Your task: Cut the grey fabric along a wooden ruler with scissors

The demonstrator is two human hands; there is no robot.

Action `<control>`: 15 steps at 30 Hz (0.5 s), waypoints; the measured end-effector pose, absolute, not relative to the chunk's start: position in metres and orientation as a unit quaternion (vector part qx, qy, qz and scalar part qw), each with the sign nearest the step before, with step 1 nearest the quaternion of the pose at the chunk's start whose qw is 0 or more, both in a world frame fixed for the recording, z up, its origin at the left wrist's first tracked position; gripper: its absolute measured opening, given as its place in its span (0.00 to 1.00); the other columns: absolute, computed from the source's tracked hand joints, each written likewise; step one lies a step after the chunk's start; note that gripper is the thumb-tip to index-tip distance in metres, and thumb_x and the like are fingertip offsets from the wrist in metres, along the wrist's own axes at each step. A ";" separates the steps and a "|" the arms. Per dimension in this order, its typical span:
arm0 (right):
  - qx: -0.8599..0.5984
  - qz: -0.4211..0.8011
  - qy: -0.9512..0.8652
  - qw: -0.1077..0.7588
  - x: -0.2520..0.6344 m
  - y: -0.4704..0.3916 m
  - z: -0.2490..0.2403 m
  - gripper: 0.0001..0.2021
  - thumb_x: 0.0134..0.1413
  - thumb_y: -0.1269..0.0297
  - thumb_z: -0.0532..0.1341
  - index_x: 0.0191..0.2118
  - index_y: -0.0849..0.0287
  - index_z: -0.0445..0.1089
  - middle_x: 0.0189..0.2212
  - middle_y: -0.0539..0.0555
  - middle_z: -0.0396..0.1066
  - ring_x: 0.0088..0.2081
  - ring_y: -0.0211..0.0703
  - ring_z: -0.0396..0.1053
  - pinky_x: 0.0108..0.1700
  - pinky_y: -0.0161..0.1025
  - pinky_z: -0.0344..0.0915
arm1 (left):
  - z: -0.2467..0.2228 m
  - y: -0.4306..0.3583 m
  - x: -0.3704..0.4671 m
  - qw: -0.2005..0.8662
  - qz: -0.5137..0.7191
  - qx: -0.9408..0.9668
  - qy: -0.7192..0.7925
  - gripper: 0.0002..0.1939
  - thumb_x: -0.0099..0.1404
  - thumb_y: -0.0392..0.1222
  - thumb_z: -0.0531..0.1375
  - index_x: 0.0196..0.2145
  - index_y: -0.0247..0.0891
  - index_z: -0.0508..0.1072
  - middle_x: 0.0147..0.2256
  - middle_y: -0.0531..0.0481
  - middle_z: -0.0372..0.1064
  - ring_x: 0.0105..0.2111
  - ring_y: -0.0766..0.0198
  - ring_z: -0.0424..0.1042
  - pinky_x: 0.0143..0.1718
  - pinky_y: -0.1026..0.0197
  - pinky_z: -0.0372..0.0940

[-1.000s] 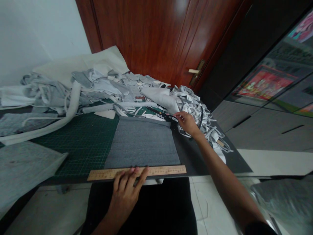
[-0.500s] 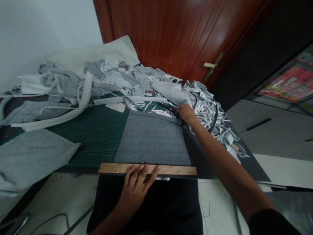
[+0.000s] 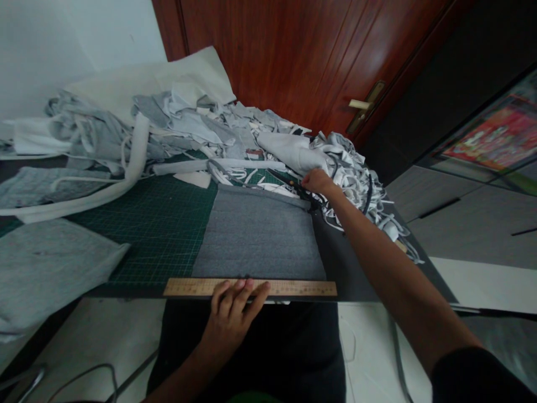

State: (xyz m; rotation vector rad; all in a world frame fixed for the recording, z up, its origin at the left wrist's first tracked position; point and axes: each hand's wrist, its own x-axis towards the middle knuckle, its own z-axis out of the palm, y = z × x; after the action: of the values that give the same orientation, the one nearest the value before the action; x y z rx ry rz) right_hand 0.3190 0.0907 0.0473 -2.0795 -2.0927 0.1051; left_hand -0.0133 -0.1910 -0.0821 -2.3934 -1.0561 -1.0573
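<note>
A wooden ruler (image 3: 289,287) lies along the table's front edge, over the near edge of a grey piece of fabric (image 3: 258,232). My left hand (image 3: 235,308) rests its spread fingertips on the ruler; the thumb is hidden. Beyond the fabric's far right corner, my right hand (image 3: 318,181) is closed, its fingers pinched together. Whatever it may hold is too small to make out. Just beside and below those fingers lies a pair of black scissors (image 3: 302,191), partly among white strips.
A green cutting mat (image 3: 163,224) covers much of the table. Heaped fabric scraps (image 3: 226,131) line the back, with tangled strips (image 3: 356,184) at right. Light grey cloth (image 3: 50,268) hangs over the left front edge. A wooden door (image 3: 268,56) stands behind.
My right hand has shifted slightly up and left, uncovering more of the scissors' handles. My left hand stays on the ruler. The whole view has moved a little.
</note>
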 end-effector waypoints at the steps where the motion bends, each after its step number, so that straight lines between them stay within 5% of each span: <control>1: -0.710 0.041 -0.698 0.083 0.318 0.090 0.049 0.13 0.56 0.71 0.67 0.46 0.67 0.84 0.42 0.67 0.82 0.51 0.62 0.78 0.61 0.54 0.69 | -0.082 -0.191 -0.013 0.161 -0.370 -0.838 -0.367 0.17 0.76 0.32 0.57 0.57 0.45 0.78 0.49 0.43 0.72 0.53 0.54 0.69 0.69 0.45 0.54; 9: -0.745 0.080 -0.660 0.054 0.312 0.083 0.062 0.09 0.59 0.71 0.68 0.43 0.67 0.85 0.35 0.61 0.83 0.41 0.53 0.81 0.50 0.43 0.75 | -0.084 -0.189 -0.016 0.157 -0.374 -0.841 -0.358 0.19 0.74 0.29 0.58 0.56 0.47 0.79 0.49 0.44 0.72 0.54 0.55 0.69 0.67 0.44 0.56; 15: -0.758 0.030 -0.641 0.120 0.312 0.070 0.076 0.13 0.64 0.71 0.62 0.49 0.68 0.83 0.45 0.65 0.82 0.51 0.56 0.78 0.57 0.45 0.71 | -0.082 -0.190 -0.016 0.164 -0.375 -0.840 -0.357 0.17 0.73 0.33 0.63 0.56 0.47 0.79 0.49 0.43 0.73 0.54 0.54 0.69 0.67 0.43 0.57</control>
State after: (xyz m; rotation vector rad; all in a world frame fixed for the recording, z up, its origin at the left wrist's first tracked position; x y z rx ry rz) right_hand 0.3123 0.0696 0.0763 -2.2137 -1.8731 0.0869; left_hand -0.0157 -0.1897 -0.0819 -2.3934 -1.0163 -1.0689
